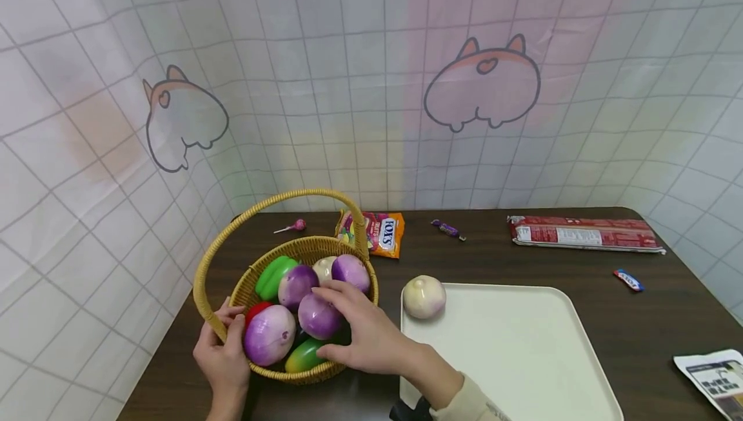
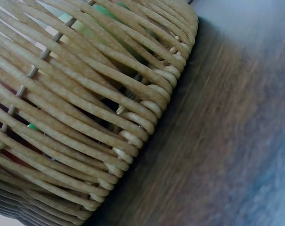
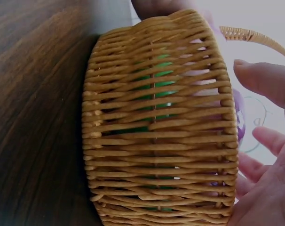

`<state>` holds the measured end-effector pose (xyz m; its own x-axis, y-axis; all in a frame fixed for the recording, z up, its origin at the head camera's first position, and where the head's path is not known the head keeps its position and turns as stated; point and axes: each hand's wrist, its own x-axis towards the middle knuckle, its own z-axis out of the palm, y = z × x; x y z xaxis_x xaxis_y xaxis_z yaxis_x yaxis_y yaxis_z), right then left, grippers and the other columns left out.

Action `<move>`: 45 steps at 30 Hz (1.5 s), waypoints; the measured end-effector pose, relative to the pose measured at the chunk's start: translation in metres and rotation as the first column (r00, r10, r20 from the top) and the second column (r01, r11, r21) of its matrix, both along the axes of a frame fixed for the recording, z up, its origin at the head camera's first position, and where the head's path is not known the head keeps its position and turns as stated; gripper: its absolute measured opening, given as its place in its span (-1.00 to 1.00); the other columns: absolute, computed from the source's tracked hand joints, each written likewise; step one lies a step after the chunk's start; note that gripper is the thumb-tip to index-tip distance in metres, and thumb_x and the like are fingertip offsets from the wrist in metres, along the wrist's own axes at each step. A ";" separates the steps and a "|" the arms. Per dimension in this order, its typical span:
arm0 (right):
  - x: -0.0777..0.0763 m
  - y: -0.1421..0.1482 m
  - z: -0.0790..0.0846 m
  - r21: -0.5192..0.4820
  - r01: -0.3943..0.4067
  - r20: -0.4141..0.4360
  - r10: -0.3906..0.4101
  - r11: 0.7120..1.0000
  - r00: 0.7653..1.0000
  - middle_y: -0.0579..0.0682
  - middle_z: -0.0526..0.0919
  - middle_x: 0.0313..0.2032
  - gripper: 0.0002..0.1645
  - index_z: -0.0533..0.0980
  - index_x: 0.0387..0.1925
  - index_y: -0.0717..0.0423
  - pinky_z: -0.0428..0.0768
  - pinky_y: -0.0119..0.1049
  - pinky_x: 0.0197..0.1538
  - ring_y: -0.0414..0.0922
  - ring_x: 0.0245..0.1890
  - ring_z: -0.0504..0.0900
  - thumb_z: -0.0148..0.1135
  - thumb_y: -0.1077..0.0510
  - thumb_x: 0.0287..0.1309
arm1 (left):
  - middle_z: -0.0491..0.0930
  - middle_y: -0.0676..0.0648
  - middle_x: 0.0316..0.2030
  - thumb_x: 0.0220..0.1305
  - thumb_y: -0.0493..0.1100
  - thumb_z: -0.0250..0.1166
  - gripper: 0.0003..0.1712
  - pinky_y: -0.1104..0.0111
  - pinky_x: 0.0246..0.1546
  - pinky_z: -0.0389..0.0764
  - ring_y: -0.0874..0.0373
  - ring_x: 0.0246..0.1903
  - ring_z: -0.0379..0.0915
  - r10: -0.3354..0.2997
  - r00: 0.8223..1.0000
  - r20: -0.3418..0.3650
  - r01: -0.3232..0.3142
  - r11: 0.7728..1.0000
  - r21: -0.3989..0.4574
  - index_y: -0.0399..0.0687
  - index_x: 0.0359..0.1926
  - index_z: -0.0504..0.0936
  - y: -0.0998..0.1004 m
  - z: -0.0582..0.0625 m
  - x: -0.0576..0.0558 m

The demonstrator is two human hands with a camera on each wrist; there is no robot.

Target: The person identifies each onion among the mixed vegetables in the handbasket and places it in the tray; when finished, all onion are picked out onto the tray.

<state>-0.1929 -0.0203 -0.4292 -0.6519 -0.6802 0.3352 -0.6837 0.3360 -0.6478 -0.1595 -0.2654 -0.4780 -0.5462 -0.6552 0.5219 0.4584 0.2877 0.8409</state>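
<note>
Head view: the purple ball-shaped vegetable [image 1: 320,319] sits in the wicker basket [image 1: 304,377], among other produce and beside a green-and-yellow fruit [image 1: 304,358]. The right grip [image 1: 371,337] is spread over it, fingers across the top and thumb lower down; whether it bears on the skin yet, I cannot tell. The left grip [image 1: 223,351] is curled on the basket's rim near the foot of the handle [image 1: 307,193]. The gloss suggests a light, stiff, hollow imitation, slippery but hardly fragile, so it is best taken round its widest part, thumb opposite fingers.

Left wrist view: only the basket's woven side shows, over the tabletop [image 2: 213,141]; that grip is out of frame. The open weave looks springy and light, so steadying the rim makes sense.

Right wrist view: thumb and fingers stand apart above the rim, purple skin showing between them.
</note>
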 end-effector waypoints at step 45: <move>0.008 0.008 0.001 -0.181 0.193 0.189 -0.159 0.964 0.969 -0.15 0.21 0.13 -0.09 0.27 0.27 -0.31 0.55 -0.19 0.14 -0.15 0.09 0.45 0.47 -0.04 -0.18 | 0.62 -0.36 -0.25 0.11 -0.58 0.21 -0.86 0.35 0.15 0.53 0.05 0.02 0.59 0.026 1.000 -0.008 -0.027 0.996 -0.080 -0.50 -0.54 0.45 -0.002 -0.001 -0.002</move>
<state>-0.1849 -0.0118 -0.4282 -0.8147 -0.4815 0.3232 -0.4978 0.2950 -0.8155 -0.1612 -0.2673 -0.4795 -0.5255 -0.6253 0.5769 0.4554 0.3660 0.8116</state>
